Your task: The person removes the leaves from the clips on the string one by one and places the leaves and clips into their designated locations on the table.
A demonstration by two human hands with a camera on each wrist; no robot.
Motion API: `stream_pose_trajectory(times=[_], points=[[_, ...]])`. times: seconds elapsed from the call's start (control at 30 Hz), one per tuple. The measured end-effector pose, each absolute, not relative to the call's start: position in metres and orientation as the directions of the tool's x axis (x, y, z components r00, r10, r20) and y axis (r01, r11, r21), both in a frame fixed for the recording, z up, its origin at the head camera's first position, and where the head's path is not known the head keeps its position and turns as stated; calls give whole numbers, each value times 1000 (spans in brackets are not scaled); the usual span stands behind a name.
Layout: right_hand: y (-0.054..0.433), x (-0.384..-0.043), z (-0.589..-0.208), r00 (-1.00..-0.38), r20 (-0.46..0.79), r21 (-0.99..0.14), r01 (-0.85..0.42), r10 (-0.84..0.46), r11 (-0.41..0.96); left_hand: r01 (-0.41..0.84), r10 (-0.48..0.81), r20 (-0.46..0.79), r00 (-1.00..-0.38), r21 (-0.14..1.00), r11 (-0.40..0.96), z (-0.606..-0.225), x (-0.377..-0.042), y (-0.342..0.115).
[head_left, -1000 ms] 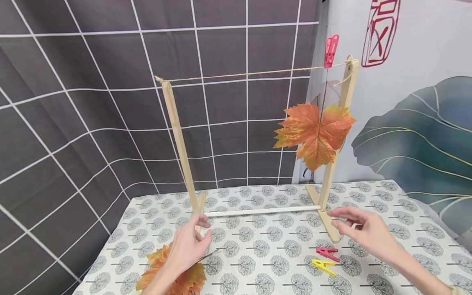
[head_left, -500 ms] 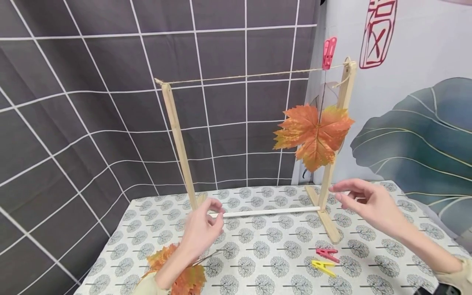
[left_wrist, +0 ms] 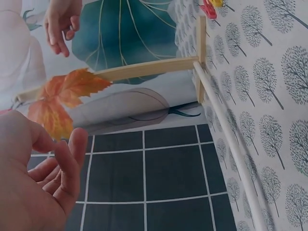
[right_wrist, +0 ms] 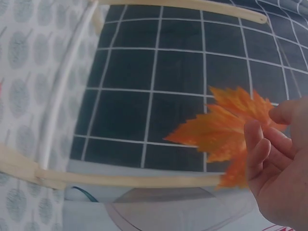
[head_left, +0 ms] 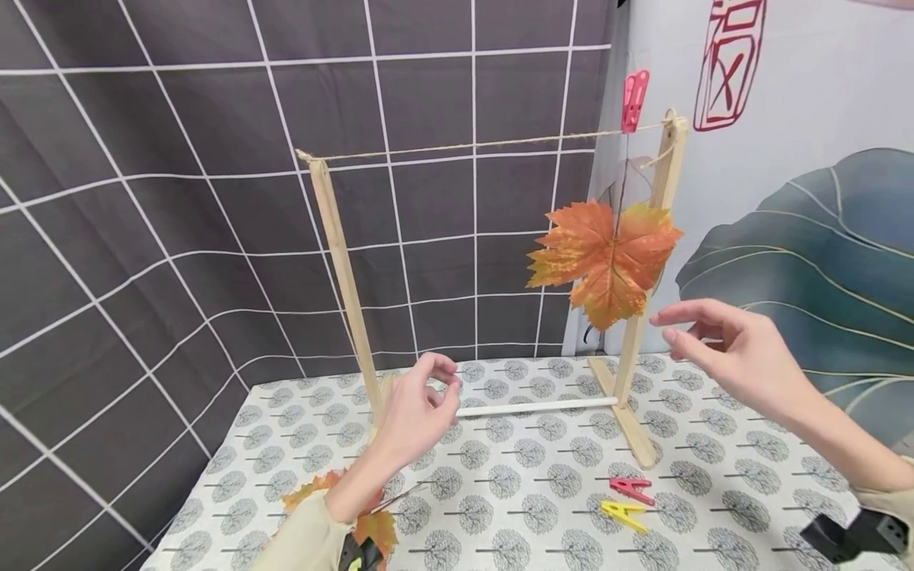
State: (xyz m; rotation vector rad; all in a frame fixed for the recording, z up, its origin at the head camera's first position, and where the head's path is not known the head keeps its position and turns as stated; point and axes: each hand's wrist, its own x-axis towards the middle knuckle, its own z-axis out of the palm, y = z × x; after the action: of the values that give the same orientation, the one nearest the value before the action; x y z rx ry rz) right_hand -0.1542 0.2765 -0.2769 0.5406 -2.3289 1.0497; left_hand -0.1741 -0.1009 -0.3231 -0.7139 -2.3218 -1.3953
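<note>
An orange maple leaf (head_left: 607, 258) hangs by its stem from a pink clothespin (head_left: 634, 101) on the twine (head_left: 485, 144) of a wooden frame (head_left: 344, 274). My right hand (head_left: 743, 349), empty and with loosely bent fingers, is raised just right of the frame's right post, below the leaf. In front of the frame's lower left, my left hand (head_left: 421, 408) is held above the table, also holding nothing; its thumb and fingers are bent with a gap between them. Partly hidden under the left forearm lie more orange leaves (head_left: 374, 531).
A red clothespin (head_left: 631, 489) and a yellow clothespin (head_left: 624, 514) lie on the tree-print tablecloth (head_left: 514, 507), front right. A white rod (head_left: 535, 408) joins the frame's feet. Behind hang a dark grid curtain (head_left: 443, 206) and a pale printed cloth (head_left: 807, 95).
Both hands have risen. The left hand has moved right and up, away from over the loose leaves; the right hand has gone up beside the right post.
</note>
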Motion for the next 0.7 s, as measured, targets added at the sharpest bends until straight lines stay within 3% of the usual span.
stream_pose_trajectory(times=[0.23, 0.7], points=[[283, -154, -256, -788, 605, -576, -531, -112, 621, 586, 239, 537, -809, 702, 405, -318, -177, -94], [283, -161, -219, -807, 589, -589, -471, -50, 657, 667, 218, 642, -735, 626, 405, -293, -192, -79]])
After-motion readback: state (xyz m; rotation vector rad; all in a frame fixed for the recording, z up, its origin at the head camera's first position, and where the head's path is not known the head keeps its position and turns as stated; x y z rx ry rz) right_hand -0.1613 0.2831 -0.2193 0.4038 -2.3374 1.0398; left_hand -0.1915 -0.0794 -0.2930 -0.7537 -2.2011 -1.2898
